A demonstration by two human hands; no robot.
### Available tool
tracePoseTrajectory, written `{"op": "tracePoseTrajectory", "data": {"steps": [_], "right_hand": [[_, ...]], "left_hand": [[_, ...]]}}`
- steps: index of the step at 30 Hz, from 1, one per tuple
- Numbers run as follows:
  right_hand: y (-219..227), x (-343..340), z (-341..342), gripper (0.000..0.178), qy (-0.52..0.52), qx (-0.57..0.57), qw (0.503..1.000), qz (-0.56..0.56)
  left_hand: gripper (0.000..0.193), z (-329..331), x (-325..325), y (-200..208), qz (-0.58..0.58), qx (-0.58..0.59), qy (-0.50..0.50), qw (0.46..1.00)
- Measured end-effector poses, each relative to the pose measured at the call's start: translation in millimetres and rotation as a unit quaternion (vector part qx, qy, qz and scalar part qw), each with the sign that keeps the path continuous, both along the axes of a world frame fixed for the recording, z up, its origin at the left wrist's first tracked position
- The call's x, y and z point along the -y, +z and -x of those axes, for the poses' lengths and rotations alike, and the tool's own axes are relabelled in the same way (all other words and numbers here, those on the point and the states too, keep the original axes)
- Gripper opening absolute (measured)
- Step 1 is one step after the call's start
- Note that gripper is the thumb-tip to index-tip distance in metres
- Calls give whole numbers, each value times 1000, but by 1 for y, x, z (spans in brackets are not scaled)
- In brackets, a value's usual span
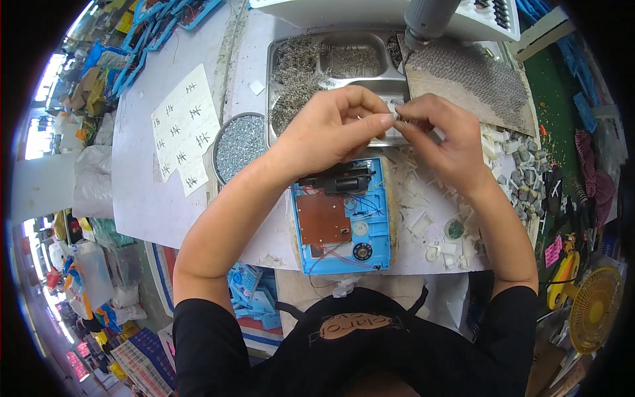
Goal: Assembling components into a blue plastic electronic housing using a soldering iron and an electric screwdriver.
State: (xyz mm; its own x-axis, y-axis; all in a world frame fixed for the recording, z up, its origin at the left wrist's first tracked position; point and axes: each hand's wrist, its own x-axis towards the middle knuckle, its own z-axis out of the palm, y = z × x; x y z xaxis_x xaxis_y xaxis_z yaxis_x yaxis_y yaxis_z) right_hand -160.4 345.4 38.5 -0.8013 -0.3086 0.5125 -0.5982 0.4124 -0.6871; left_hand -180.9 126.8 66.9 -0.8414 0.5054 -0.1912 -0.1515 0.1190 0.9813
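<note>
My left hand [340,122] and my right hand [446,135] meet above the front of a compartmented metal tray [370,82]. Thumb and fingers of both are closed in a pinch, and their tips almost touch. Between the tips is a small pale part [395,114], mostly covered and too small to name. Just below my hands lies an opened blue plastic housing [378,218]. Inside it are a brown circuit board [322,220], a black battery compartment [340,182], thin red and blue wires and a round dark part [362,251].
Small metal springs [297,59] fill parts of the tray. Left stands a round bowl of screws [241,145] beside a marked paper sheet [185,129]. A grey power tool [428,23] hangs overhead. A spring-covered board [469,79] and loose white parts [446,248] lie right.
</note>
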Motion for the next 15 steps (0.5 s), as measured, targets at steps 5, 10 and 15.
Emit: {"op": "tracePoseTrajectory", "data": {"steps": [5,10,15], "right_hand": [[4,5,13,18,-19,-100,994,-27],[11,0,30,19,-8,-302,950,-85],[21,-10,20,21,-38,-65,997,-3]], "left_hand": [[40,12,2,0,51,-50,-28,997],[52,26,0,17,60,242,-19,968],[36,35,10,-12,218,-97,-89,967]]}}
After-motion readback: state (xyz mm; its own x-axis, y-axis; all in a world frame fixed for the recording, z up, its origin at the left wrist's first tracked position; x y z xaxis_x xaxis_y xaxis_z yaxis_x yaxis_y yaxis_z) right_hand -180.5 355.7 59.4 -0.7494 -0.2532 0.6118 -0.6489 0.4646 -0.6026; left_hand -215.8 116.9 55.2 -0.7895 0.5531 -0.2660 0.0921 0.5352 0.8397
